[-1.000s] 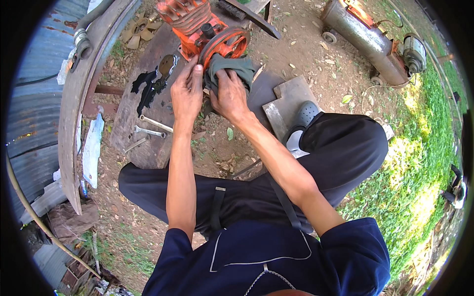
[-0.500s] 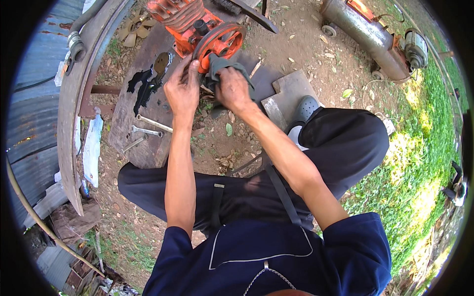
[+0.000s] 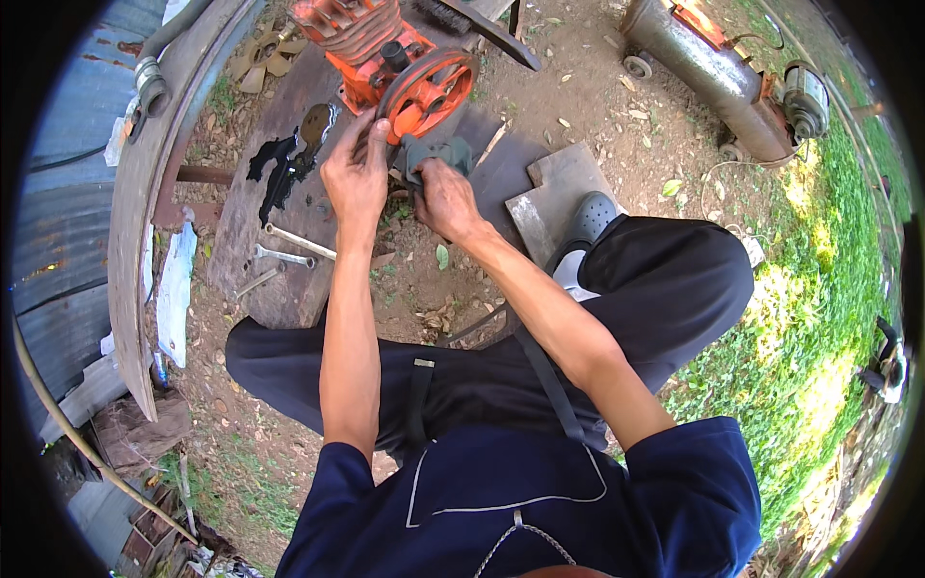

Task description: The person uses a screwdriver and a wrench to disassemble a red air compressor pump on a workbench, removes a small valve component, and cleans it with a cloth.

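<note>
An orange, finned air compressor pump (image 3: pixel 361 58) stands on a dark, oil-stained board. Its spoked flywheel (image 3: pixel 432 92) faces me, orange with a dark rim. My left hand (image 3: pixel 355 178) is closed at the lower left edge of the flywheel, thumb and fingers pinching its rim. Just below the wheel, my right hand (image 3: pixel 448 200) grips a bunched grey-green rag (image 3: pixel 436 154), whose upper part lies against the wheel's lower rim. The fingertips inside the rag are hidden.
Left of my forearm, a wrench (image 3: pixel 284 255) and other metal tools lie on the board (image 3: pixel 236 231) near a black oil puddle (image 3: pixel 279 178). A brush (image 3: pixel 491 34) sits beyond the pump. A metal tank (image 3: pixel 708 82) with wheels stands at the far right.
My right hand has moved slightly down and left, and the rag now sits bunched lower, uncovering more of the flywheel's lower spokes. My left hand stays on the rim.
</note>
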The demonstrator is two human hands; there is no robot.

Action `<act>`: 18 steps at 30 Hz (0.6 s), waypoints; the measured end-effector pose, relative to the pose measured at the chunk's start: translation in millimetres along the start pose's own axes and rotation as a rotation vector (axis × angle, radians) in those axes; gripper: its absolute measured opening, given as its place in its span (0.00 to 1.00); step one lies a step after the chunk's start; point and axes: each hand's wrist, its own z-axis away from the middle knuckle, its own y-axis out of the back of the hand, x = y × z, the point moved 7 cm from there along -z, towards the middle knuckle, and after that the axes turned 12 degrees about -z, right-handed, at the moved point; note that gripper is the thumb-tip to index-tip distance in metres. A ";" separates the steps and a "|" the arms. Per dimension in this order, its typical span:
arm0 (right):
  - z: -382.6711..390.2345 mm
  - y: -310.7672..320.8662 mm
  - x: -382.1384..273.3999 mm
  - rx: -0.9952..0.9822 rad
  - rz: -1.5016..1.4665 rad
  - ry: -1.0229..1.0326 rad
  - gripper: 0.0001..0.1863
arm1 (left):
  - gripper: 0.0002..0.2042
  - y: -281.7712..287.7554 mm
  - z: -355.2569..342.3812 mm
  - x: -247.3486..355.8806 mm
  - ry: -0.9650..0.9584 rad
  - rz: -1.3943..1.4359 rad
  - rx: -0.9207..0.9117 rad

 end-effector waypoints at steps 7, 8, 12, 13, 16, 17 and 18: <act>-13.8 21.0 9.3 0.106 0.094 -0.184 0.17 | 0.15 -1.9 2.0 -1.8 0.013 -0.039 -0.043; -20.5 26.6 10.2 0.088 0.156 -0.197 0.17 | 0.15 -1.2 1.8 -2.2 0.000 -0.057 -0.028; -17.3 20.6 14.0 0.073 0.112 -0.208 0.17 | 0.13 -5.2 -0.9 -0.7 -0.110 -0.091 0.041; -14.2 16.4 -1.9 0.065 0.017 -0.164 0.17 | 0.13 -5.2 -0.7 -3.0 -0.102 -0.066 0.047; -15.2 17.9 -19.6 0.044 -0.078 -0.060 0.16 | 0.13 -0.1 -0.8 -3.0 -0.144 -0.119 0.070; -20.5 21.7 -10.3 -0.001 0.051 -0.149 0.16 | 0.13 2.3 -0.1 -1.7 -0.168 -0.160 0.080; -27.1 30.1 3.7 -0.041 0.184 -0.241 0.15 | 0.13 1.5 -0.4 2.6 -0.171 -0.153 0.078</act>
